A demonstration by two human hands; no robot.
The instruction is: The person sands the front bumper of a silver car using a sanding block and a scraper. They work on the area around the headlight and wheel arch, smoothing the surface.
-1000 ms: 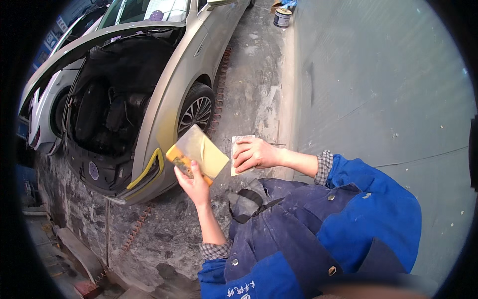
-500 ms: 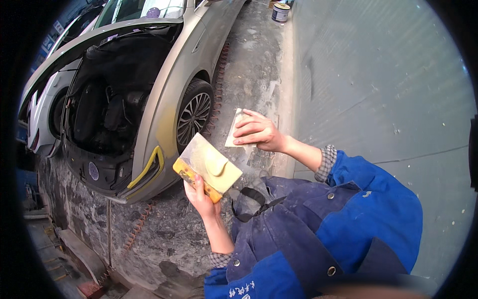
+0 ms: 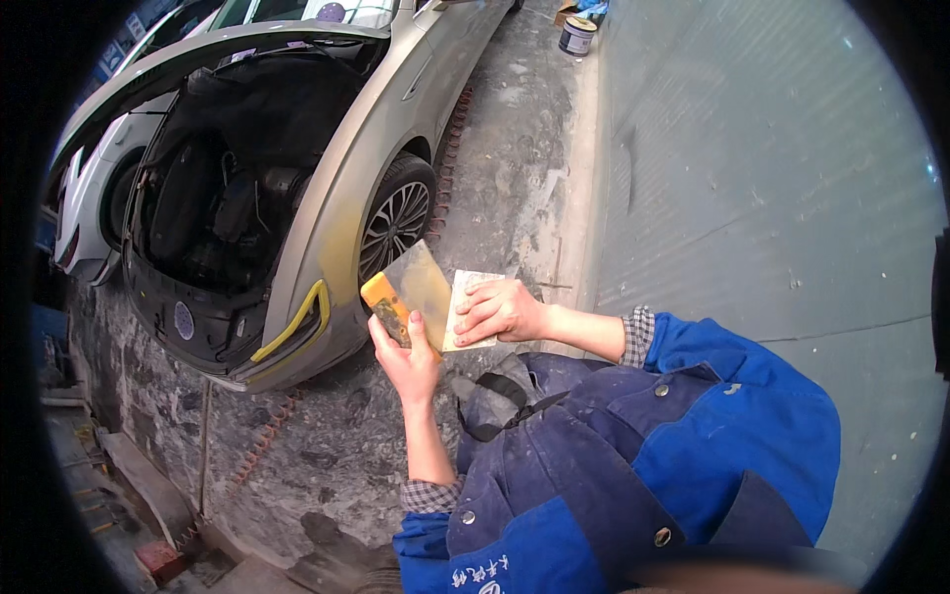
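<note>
My left hand (image 3: pixel 406 371) grips a wide putty knife by its orange-yellow, dark-stained handle (image 3: pixel 389 309). Its flat blade (image 3: pixel 421 279) tilts up and carries a smear of pale yellow putty. Close against the blade's right side, my right hand (image 3: pixel 503 311) pinches a cream-coloured flat spreader (image 3: pixel 454 335), fingers across its face and thumb hidden. The spreader overlaps the blade's edge; whether they touch is hard to tell. Beyond them stands a beige car, its front fender (image 3: pixel 341 223) bearing a yellowish patch.
The car's front wheel (image 3: pixel 398 220) is just past the blade, and its engine bay (image 3: pixel 237 188) lies exposed. A yellow-edged opening (image 3: pixel 315 315) marks the front corner. A coiled hose (image 3: pixel 457 129) runs along the floor. A grey-green wall (image 3: pixel 752 198) rises at right; a can (image 3: pixel 577 37) stands far off.
My right hand has brought the spreader down to the putty knife. The knife has turned, and the putty lump seen on its blade no longer shows; a smear is visible.
</note>
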